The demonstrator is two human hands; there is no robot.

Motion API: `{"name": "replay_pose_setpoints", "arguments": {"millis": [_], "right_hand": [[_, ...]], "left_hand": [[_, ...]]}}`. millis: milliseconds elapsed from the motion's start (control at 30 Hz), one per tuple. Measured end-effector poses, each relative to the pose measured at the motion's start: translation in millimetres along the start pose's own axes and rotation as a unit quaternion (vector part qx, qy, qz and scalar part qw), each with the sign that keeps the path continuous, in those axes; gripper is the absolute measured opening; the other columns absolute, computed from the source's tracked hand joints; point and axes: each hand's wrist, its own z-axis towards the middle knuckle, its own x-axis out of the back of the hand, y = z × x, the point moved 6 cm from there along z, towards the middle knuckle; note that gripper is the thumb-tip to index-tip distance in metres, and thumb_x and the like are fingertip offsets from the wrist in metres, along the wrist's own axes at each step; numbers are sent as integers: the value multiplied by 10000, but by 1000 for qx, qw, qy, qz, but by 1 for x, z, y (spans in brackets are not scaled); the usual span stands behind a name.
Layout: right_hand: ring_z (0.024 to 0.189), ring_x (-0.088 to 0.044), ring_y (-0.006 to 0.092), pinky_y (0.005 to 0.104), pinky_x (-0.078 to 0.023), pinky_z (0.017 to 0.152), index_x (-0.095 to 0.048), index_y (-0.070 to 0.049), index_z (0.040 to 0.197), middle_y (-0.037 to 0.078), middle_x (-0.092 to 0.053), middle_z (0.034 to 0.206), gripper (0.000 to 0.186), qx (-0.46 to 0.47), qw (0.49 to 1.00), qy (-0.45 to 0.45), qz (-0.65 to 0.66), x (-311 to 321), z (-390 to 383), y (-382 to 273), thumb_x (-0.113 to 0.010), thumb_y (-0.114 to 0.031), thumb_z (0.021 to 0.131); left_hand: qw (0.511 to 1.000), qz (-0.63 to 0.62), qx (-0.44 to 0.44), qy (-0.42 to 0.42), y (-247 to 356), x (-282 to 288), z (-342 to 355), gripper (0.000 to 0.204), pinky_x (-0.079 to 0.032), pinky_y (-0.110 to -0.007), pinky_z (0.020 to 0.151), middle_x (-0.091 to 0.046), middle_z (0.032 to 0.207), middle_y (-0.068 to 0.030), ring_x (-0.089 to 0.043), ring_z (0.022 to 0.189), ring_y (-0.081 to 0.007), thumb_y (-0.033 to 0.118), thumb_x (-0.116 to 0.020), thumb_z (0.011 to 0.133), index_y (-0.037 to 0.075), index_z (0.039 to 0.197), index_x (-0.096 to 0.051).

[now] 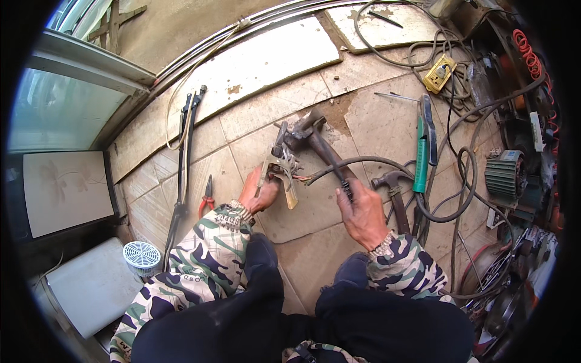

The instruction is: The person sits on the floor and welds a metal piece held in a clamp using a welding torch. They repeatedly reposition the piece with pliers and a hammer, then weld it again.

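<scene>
My left hand [259, 192] is closed on a metal fitting [277, 172] that has a pale tab hanging from it and coloured wire ends beside it. My right hand [363, 215] grips the dark handle of a long rod-like tool [333, 160]. The rod reaches up toward a heavy hammer head [298, 132] just above the fitting. A thick black cable [375, 158] runs rightward from the wires. To the right of my right hand lie a claw hammer [393, 193] and a green-and-black handled tool [423, 151]. Red-handled pliers [207, 202] lie left of my left hand.
Long black tools [184, 145] lie at the left, near a perforated white lid [141, 255] and a grey box [85, 287]. A yellow socket box [440, 74], coiled cables and a motor [505, 175] crowd the right. Pale boards [272, 60] border the tiled floor.
</scene>
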Motion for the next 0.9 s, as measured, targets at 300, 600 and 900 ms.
{"name": "replay_pose_setpoints", "arguments": {"millis": [300, 600, 900], "right_hand": [[765, -654, 488, 514, -521, 665, -591, 28, 1053, 291, -652, 856, 218, -32, 999, -11, 10, 3, -3, -3, -682, -142, 952], [576, -635, 329, 411, -484, 539, -581, 22, 971, 185, -628, 693, 230, -43, 996, 38, 70, 4, -22, 2, -681, -185, 984], [450, -543, 143, 269, -411, 401, -617, 20, 1043, 79, -593, 678, 320, -305, 801, -175, 484, -6, -45, 28, -569, -296, 1055]], "left_hand": [[999, 32, 2, -25, -35, -14, 4, 366, -531, -506, 834, -694, 952, -289, -665, 957, -505, 70, -589, 786, -34, 1136, -597], [999, -30, -29, -35, -12, -4, -3, 329, -551, -448, 867, -724, 1037, -230, -705, 1005, -417, 66, -615, 862, 19, 1187, -640], [940, -341, -10, -27, -37, -23, -10, 631, -652, -435, 776, -642, 1225, -90, -718, 1004, -301, 504, -695, 958, 69, 1386, -534]]}}
